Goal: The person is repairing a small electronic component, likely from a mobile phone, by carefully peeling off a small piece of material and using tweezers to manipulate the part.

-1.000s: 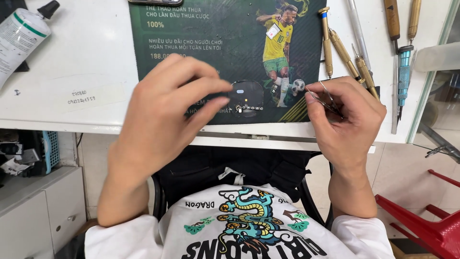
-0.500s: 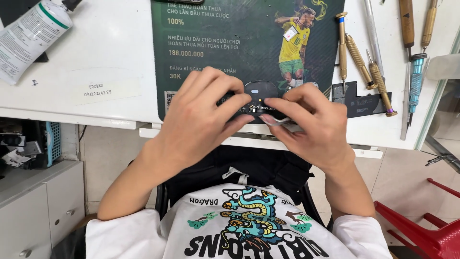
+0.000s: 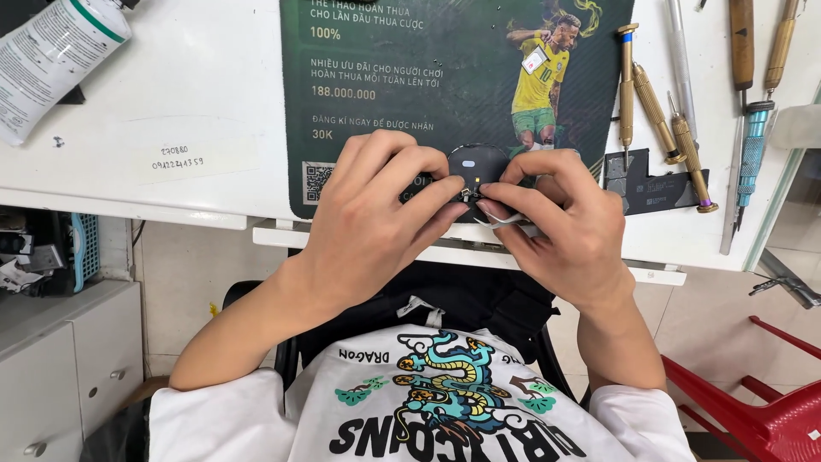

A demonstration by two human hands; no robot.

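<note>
at nine o'clock our left hand [image 3: 376, 218] pinches the rim of a small round dark device [image 3: 475, 167], steadying it on the green printed mat [image 3: 410, 94]. at three o'clock our right hand [image 3: 560, 222] grips a thin white strip [image 3: 513, 221] against it. brass screwdrivers [image 3: 654, 107] lie within reach at two o'clock.

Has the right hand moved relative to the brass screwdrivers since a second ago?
Yes. The right hand moved left, away from the brass screwdrivers, meeting the left hand at the round part.

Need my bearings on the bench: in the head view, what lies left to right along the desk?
White tube → paper label → green mat → left hand → round black device → right hand → brass screwdrivers → blue-handled tool.
</note>
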